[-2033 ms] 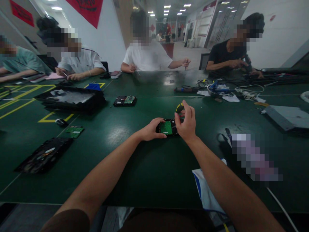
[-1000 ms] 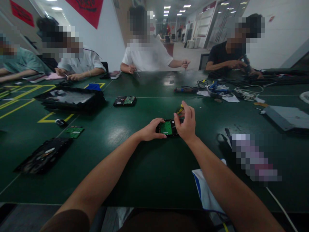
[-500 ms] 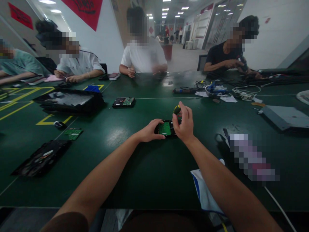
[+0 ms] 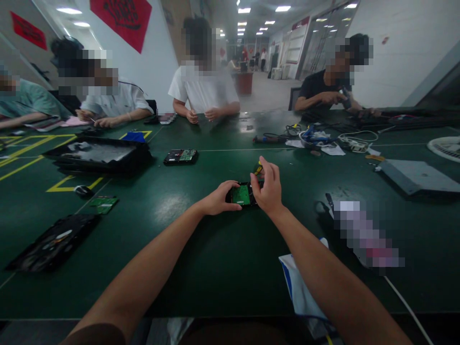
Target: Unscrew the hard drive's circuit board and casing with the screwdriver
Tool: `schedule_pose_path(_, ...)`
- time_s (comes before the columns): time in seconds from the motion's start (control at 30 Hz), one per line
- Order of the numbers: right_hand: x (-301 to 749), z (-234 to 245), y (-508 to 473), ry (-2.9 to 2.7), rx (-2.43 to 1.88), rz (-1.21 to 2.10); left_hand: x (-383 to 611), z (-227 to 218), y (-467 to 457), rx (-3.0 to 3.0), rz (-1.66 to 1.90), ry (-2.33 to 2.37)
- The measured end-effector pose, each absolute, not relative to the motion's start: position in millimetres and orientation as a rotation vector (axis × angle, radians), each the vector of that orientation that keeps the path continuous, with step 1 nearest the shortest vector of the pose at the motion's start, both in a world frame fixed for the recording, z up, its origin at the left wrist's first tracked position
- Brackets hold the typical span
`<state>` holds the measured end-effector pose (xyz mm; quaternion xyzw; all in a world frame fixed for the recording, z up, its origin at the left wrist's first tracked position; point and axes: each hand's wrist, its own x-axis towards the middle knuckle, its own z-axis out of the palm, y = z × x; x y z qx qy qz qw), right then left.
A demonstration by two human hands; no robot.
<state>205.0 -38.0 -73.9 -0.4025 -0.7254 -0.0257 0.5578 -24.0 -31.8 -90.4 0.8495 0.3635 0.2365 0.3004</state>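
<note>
A small black hard drive with a green circuit board (image 4: 241,195) lies on the green table (image 4: 201,258) in front of me. My left hand (image 4: 216,200) grips its left edge, fingers curled round it. My right hand (image 4: 266,187) is closed round a screwdriver with a yellow and black handle (image 4: 258,168), held upright over the drive's right end. The screwdriver's tip is hidden behind my fingers.
Another drive (image 4: 180,156) lies farther back, a black tray (image 4: 95,155) and a loose green board (image 4: 103,204) to the left, an open black case (image 4: 50,242) near left. A white and blue cloth (image 4: 300,287) is at the near edge. Cables (image 4: 316,136) and a grey panel (image 4: 417,176) are on the right. Several people work across the table.
The view has tilted and shifted a little, so everything sits slightly lower and left. My hands stay on the drive and screwdriver. The person opposite has drawn both hands together.
</note>
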Motion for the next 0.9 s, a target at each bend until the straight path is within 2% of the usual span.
schedule_pose_path(0.9, 203.5, -75.6, -37.6, -1.723, -0.975, -0.106, -24.2, -90.3, -30.7, 2.237, 0.646, 0.964)
